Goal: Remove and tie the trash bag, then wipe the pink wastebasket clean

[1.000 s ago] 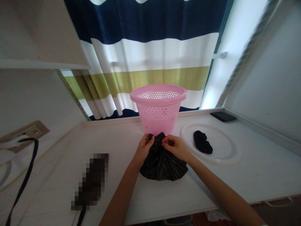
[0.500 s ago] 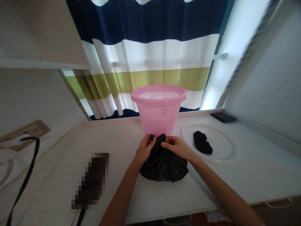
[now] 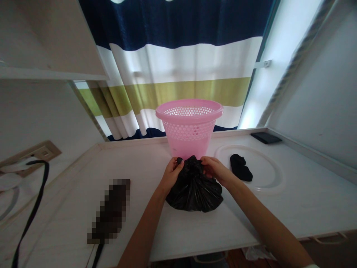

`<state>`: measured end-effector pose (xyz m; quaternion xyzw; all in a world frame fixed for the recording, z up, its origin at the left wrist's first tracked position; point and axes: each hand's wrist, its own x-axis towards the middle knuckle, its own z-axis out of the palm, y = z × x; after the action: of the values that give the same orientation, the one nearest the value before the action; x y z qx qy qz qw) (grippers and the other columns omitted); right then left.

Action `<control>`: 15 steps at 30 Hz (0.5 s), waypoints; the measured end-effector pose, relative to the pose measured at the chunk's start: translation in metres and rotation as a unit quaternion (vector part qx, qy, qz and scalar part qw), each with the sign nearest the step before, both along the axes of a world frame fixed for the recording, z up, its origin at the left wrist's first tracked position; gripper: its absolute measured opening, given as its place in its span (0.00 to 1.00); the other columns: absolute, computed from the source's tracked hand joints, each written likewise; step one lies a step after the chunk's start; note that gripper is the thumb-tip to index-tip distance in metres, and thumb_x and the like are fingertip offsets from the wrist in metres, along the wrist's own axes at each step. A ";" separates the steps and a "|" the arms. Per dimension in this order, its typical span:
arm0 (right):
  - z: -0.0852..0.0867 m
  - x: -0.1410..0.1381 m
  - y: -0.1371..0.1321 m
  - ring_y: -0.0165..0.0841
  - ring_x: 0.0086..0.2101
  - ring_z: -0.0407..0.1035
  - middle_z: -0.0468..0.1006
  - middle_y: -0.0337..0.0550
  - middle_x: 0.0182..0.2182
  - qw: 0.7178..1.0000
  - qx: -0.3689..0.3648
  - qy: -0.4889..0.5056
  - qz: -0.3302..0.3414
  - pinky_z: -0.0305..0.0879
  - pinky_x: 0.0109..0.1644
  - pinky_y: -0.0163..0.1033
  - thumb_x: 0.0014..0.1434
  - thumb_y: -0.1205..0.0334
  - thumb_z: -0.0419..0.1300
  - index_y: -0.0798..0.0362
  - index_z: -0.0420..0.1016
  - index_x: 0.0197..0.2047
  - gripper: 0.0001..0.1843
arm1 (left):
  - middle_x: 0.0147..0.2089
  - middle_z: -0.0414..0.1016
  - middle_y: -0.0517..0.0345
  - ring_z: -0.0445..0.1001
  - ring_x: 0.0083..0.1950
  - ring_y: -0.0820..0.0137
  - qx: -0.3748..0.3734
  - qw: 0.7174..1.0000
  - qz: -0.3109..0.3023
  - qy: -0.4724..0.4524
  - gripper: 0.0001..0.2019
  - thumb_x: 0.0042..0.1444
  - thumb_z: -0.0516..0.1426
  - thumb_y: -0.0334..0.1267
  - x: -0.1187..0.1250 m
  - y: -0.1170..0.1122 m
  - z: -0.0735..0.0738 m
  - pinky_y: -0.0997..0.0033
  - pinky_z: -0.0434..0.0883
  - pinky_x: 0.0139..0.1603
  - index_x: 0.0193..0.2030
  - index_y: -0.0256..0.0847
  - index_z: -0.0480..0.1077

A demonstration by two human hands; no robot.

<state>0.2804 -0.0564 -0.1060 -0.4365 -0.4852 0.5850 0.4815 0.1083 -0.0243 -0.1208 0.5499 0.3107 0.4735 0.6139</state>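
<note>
A black plastic bag (image 3: 195, 193) sits bunched on the white table, its gathered top pointing up. My left hand (image 3: 173, 173) pinches the left side of that top between thumb and fingers. On the other side, my right hand (image 3: 216, 169) grips the bag's upper edge with bent fingers. Just behind the bag stands a pink plastic basket (image 3: 189, 132) with a pierced upper wall; the bag covers part of its base. What the bag holds inside is hidden.
To the right a black cloth item (image 3: 240, 168) lies on a whitish ring (image 3: 275, 173) on the table (image 3: 301, 208). A flat black object (image 3: 266, 137) rests in the far right corner. At left are a pixelated dark object (image 3: 111, 212) and a black cable (image 3: 40, 193) from the wall socket.
My right hand has shifted slightly right and its thumb has moved off the bag's middle. The bag's gathered top has opened a little wider. My left hand keeps its pinch.
</note>
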 end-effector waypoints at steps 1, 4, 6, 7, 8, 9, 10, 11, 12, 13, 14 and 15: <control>-0.001 0.001 0.001 0.23 0.18 0.56 0.63 0.35 0.18 0.999 -0.020 0.024 0.011 0.44 0.15 0.28 0.46 0.58 0.52 0.55 0.63 0.25 0.08 | 0.28 0.64 0.62 0.64 0.28 0.77 0.000 1.000 -0.001 0.001 0.11 0.48 0.55 0.43 0.000 0.000 0.000 0.76 0.62 0.30 0.33 0.40 0.60; 0.000 0.002 0.003 0.23 0.17 0.56 0.63 0.36 0.18 0.998 -0.043 0.038 0.014 0.45 0.15 0.29 0.48 0.49 0.51 0.55 0.61 0.23 0.16 | 0.28 0.65 0.62 0.65 0.28 0.76 0.003 1.000 -0.003 0.008 0.12 0.48 0.55 0.44 -0.001 0.001 0.000 0.76 0.62 0.29 0.34 0.40 0.59; 0.001 0.002 0.002 0.23 0.17 0.56 0.62 0.36 0.17 1.000 -0.018 -0.020 -0.007 0.47 0.16 0.30 0.50 0.44 0.49 0.55 0.61 0.22 0.21 | 0.27 0.65 0.62 0.66 0.27 0.76 0.006 1.000 -0.008 0.009 0.12 0.47 0.55 0.44 -0.001 0.000 0.000 0.76 0.62 0.29 0.34 0.40 0.59; 0.003 0.001 0.001 0.23 0.18 0.57 0.61 0.36 0.17 0.998 0.000 -0.064 -0.013 0.47 0.16 0.30 0.50 0.42 0.48 0.56 0.61 0.22 0.23 | 0.27 0.65 0.62 0.66 0.27 0.76 0.008 1.000 -0.010 0.009 0.12 0.47 0.55 0.44 -0.001 0.000 0.000 0.76 0.62 0.29 0.34 0.40 0.59; 0.004 0.001 -0.001 0.23 0.18 0.57 0.61 0.36 0.17 0.994 0.016 -0.110 -0.015 0.48 0.17 0.29 0.49 0.41 0.49 0.56 0.62 0.23 0.23 | 0.27 0.65 0.63 0.66 0.27 0.76 0.010 1.000 -0.011 0.008 0.12 0.47 0.55 0.44 -0.001 0.000 0.000 0.77 0.62 0.29 0.34 0.40 0.59; 0.005 0.001 -0.002 0.23 0.19 0.57 0.62 0.35 0.18 0.988 0.032 -0.149 -0.010 0.48 0.17 0.29 0.48 0.42 0.51 0.56 0.62 0.25 0.22 | 0.27 0.65 0.63 0.65 0.27 0.77 0.012 1.000 -0.010 0.006 0.12 0.47 0.55 0.44 -0.001 -0.001 0.000 0.77 0.62 0.29 0.34 0.40 0.60; 0.006 0.001 -0.004 0.23 0.20 0.58 0.63 0.35 0.20 0.983 0.044 -0.177 0.003 0.49 0.18 0.29 0.46 0.44 0.55 0.55 0.63 0.27 0.21 | 0.27 0.65 0.63 0.65 0.27 0.77 0.013 1.000 -0.009 0.005 0.12 0.47 0.55 0.44 -0.001 -0.001 0.000 0.77 0.62 0.29 0.34 0.40 0.60; 0.007 0.002 -0.005 0.23 0.21 0.58 0.64 0.35 0.21 0.980 0.052 -0.193 0.023 0.49 0.18 0.28 0.44 0.46 0.58 0.55 0.63 0.29 0.20 | 0.27 0.65 0.63 0.65 0.27 0.77 0.013 1.000 -0.006 0.004 0.12 0.47 0.55 0.44 -0.001 -0.001 0.000 0.77 0.62 0.29 0.33 0.40 0.60; 0.007 0.003 -0.005 0.23 0.22 0.59 0.65 0.35 0.23 0.977 0.056 -0.198 0.048 0.50 0.19 0.28 0.42 0.49 0.60 0.55 0.64 0.31 0.19 | 0.27 0.65 0.63 0.65 0.27 0.77 0.013 1.000 -0.005 0.002 0.12 0.47 0.55 0.44 -0.001 -0.002 0.000 0.78 0.62 0.29 0.33 0.40 0.60; 0.007 0.004 -0.005 0.23 0.22 0.59 0.65 0.36 0.25 0.977 0.056 -0.195 0.072 0.50 0.19 0.28 0.41 0.51 0.62 0.55 0.64 0.33 0.20 | 0.27 0.65 0.63 0.65 0.27 0.77 0.012 1.000 -0.004 0.000 0.11 0.48 0.55 0.44 -0.001 -0.002 0.000 0.77 0.62 0.29 0.33 0.40 0.60; 0.007 0.006 -0.004 0.23 0.23 0.60 0.66 0.36 0.26 0.976 0.053 -0.189 0.094 0.50 0.19 0.27 0.40 0.53 0.62 0.55 0.64 0.35 0.20 | 0.27 0.65 0.63 0.65 0.27 0.77 0.012 1.000 -0.004 -0.001 0.11 0.48 0.55 0.44 -0.001 -0.002 0.000 0.77 0.62 0.29 0.34 0.40 0.60; 0.006 0.009 -0.003 0.23 0.22 0.60 0.66 0.35 0.26 0.975 0.048 -0.184 0.113 0.50 0.18 0.27 0.41 0.55 0.62 0.55 0.63 0.37 0.21 | 0.27 0.66 0.63 0.66 0.27 0.77 0.011 1.000 -0.005 -0.001 0.12 0.48 0.54 0.44 -0.001 -0.002 0.000 0.77 0.62 0.29 0.34 0.40 0.60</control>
<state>0.2893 -0.0592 -0.1000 -0.4552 -0.6392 0.5213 0.3355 0.1078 -0.0261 -0.1210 0.5578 0.3024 0.4743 0.6103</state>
